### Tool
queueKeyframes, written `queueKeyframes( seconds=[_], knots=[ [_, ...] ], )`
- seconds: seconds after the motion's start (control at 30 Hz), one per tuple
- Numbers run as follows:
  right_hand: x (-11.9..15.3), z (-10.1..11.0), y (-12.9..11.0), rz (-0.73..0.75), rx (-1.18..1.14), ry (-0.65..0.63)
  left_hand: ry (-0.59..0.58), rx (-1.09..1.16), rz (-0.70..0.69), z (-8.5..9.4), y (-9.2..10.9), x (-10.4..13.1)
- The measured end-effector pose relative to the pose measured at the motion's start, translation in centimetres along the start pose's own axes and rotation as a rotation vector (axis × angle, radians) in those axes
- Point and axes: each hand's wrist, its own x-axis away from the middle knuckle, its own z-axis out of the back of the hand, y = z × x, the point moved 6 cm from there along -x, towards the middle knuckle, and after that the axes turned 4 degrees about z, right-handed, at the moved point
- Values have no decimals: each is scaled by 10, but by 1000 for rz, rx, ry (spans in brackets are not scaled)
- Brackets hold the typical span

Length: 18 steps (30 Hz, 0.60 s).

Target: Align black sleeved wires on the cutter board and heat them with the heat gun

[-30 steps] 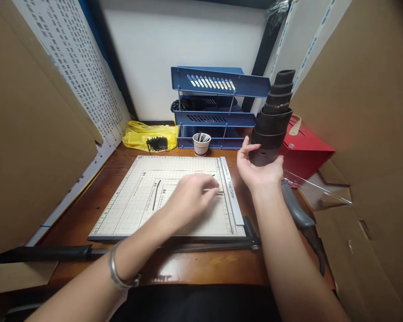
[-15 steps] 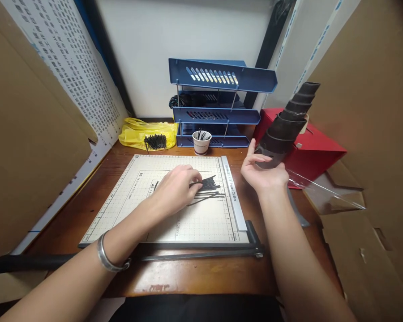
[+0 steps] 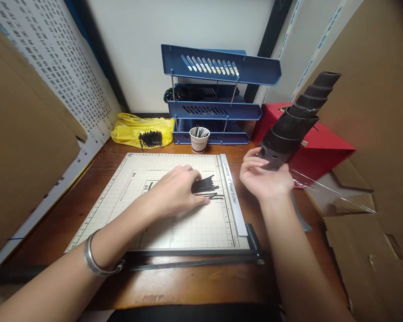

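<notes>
My left hand (image 3: 178, 190) rests over the gridded board of the paper cutter (image 3: 195, 228), its fingers closed round a bundle of thin black sticks (image 3: 205, 184). The sticks' free ends point right, and the thumb lies by a few lower ones. At the right, my right hand (image 3: 267, 176) is wrapped round the lower end of a dark, stepped, cone-like roll (image 3: 289, 129), which is tilted up to the right.
Behind the board stand a paper cup (image 3: 199, 142) of black sticks and a blue tray rack (image 3: 218, 112). More short black pieces (image 3: 151, 139) lie on a yellow bag (image 3: 124, 129). A red box (image 3: 329, 150) is behind the roll.
My left thumb has spread down over the lower sticks. The raised fingers of my right hand have curled in against the roll, which leans further right. The view has shifted slightly.
</notes>
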Motion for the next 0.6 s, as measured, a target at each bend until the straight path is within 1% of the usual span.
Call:
queueKeyframes(
  seconds=[0.13, 0.2, 0.23, 0.27, 0.3, 0.4, 0.43, 0.5, 0.53, 0.6],
  knots=[
    [16, 0, 4, -5, 26, -22, -34, -23, 5, 1, 2, 5],
    [28, 2, 12, -59, 146, -58, -26, -35, 9, -1, 3, 7],
    [33, 3, 17, -95, 275, -88, -20, -42, 10, -3, 3, 8],
    [38, 4, 20, -98, 450, -128, -15, -52, 12, -5, 5, 9],
    [41, 5, 21, -57, 663, -172, -11, -64, 14, -7, 7, 10],
    [44, -6, 18, 163, 1380, -311, -10, -121, 17, -14, 16, 16],
    [43, -11, 18, 196, 1608, -350, -10, -142, 17, -16, 20, 17],
    [37, -21, 21, 162, 2014, -427, -17, -176, 10, -18, 26, 19],
    [34, -26, 20, 169, 2178, -454, -22, -186, 7, -19, 28, 19],
    [26, -35, 17, 178, 2410, -489, -32, -183, 9, -18, 28, 18]
  ],
)
